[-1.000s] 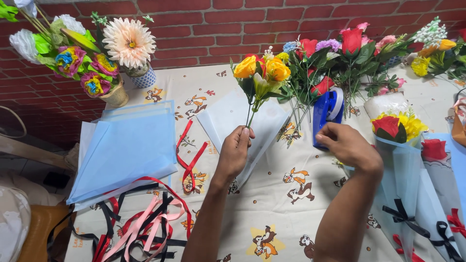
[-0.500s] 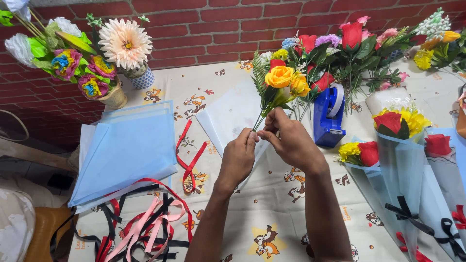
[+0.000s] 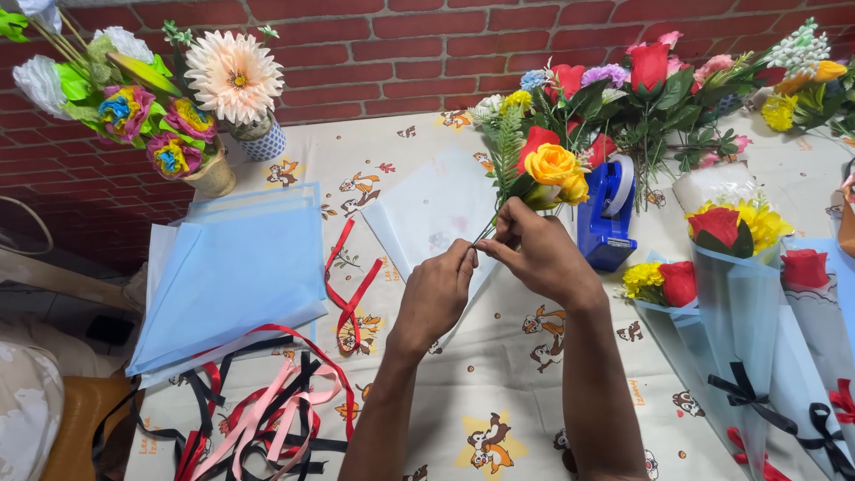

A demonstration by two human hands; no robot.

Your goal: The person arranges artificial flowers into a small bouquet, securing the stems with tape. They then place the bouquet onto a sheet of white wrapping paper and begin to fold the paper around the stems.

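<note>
Above the table's middle, toward its far edge, left hand [image 3: 438,298] and right hand [image 3: 539,258] pinch the thin stems of a small artificial-flower bunch [image 3: 539,169]; probably light, floppy-headed, best gripped low on the stems.

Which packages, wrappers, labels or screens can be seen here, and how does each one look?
Wrapped bouquets: right side, tall pale blue cones tied with black and red ribbons.
Blue wrapping sheets: left of the hands, flat stack.
Tape dispenser: behind the right hand, blue, blocky.
No labels or screens show.
</note>
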